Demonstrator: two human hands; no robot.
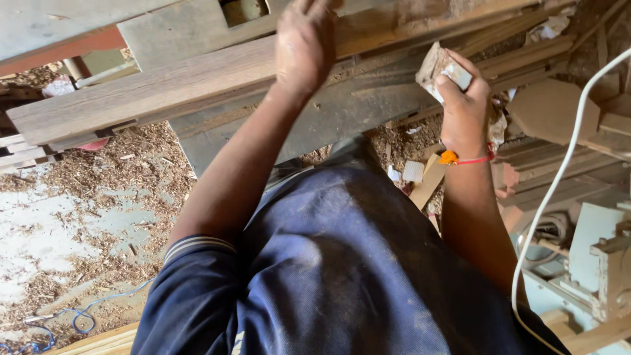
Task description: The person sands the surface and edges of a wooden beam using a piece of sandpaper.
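Observation:
My left hand (303,46) lies flat on a long rough wooden plank (151,92) that runs across the top of the view. Its fingers are spread and reach past the upper edge of the frame. My right hand (463,105) grips a small pale sanding block (442,66) wrapped in worn abrasive paper, held just below the plank's right part. A red thread with an orange bead circles that wrist. My dark blue shirt fills the lower middle of the view.
Sawdust and wood shavings (98,190) cover the floor at left. A thin blue cable (79,319) lies at bottom left. A white cord (559,177) hangs at right. Stacked planks and offcuts (559,112) and a pale machine (605,256) crowd the right side.

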